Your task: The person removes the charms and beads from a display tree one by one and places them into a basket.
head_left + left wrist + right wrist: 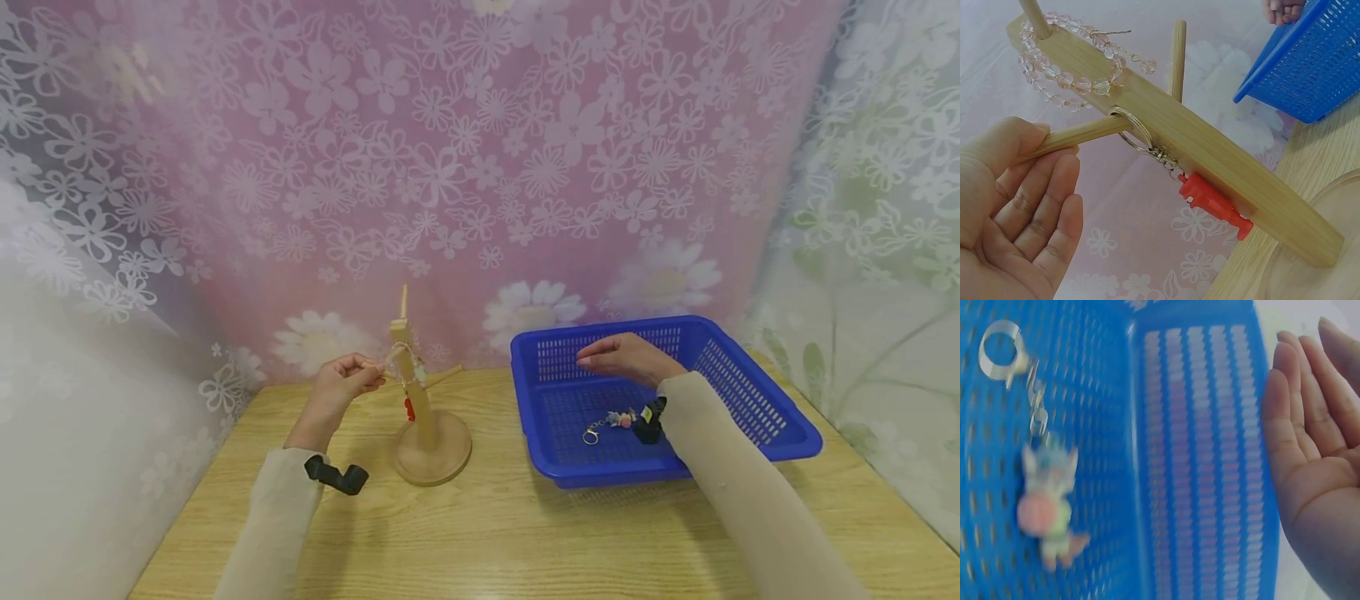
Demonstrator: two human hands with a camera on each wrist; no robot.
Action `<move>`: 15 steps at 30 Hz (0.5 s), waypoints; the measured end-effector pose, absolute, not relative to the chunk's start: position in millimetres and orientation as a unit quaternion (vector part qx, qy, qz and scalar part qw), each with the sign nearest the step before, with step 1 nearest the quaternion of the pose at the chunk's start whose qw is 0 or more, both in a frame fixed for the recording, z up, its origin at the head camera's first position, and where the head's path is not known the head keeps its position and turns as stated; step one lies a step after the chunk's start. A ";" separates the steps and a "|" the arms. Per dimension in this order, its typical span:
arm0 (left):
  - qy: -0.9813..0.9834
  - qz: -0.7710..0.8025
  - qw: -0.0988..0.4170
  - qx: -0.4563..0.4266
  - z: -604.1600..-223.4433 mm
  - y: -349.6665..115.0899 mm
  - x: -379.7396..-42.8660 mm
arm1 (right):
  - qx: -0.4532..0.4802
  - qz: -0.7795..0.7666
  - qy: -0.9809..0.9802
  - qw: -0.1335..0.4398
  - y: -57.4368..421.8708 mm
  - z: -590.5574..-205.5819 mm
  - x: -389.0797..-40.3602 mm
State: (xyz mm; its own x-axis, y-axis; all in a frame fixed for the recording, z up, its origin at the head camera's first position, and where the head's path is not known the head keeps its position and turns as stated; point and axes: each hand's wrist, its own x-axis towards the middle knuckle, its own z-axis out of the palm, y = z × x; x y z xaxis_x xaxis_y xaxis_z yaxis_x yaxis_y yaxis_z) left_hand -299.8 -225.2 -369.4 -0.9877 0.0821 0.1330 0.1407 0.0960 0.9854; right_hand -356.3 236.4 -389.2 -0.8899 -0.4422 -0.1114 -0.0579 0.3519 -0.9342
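In the head view, my left hand (335,396) is at a wooden stand (424,417) with a round base. Thumb and fingers pinch the end of one of its pegs (1088,131). A metal key ring with a red figure keychain (1213,203) hangs on that peg near the post. Above it, a bracelet of clear pink beads (1100,86) loops around the post's upper part. My right hand (633,358) hovers over the blue basket (536,442), fingers extended and holding nothing. Below it, a keychain with a small animal figure (1050,481) lies on the basket's floor.
The stand and the basket share a wood-grain table (480,533), basket to the right. Other pegs (1177,59) stick out from the post. A pink curtain (450,167) with white flowers hangs behind the table.
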 end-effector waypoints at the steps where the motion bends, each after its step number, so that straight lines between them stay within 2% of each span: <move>1: -0.739 -0.669 0.022 -0.076 -369.5 -225.6 -299.7 | -0.160 -0.548 0.803 0.173 232.0 -387.9 -355.7; 15: -0.734 -0.675 0.025 -0.074 -370.1 -225.5 -300.2 | -0.201 -0.583 0.773 0.148 160.2 -364.6 -333.7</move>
State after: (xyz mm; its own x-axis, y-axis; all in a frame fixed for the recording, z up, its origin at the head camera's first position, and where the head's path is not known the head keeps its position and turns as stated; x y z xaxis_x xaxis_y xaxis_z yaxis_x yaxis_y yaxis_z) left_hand -300.2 -225.5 -370.1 -0.9876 0.0752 0.1376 0.1434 0.0787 0.9865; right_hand -333.7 160.2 -364.6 -0.8754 -0.4833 0.0063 -0.1387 0.2387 -0.9611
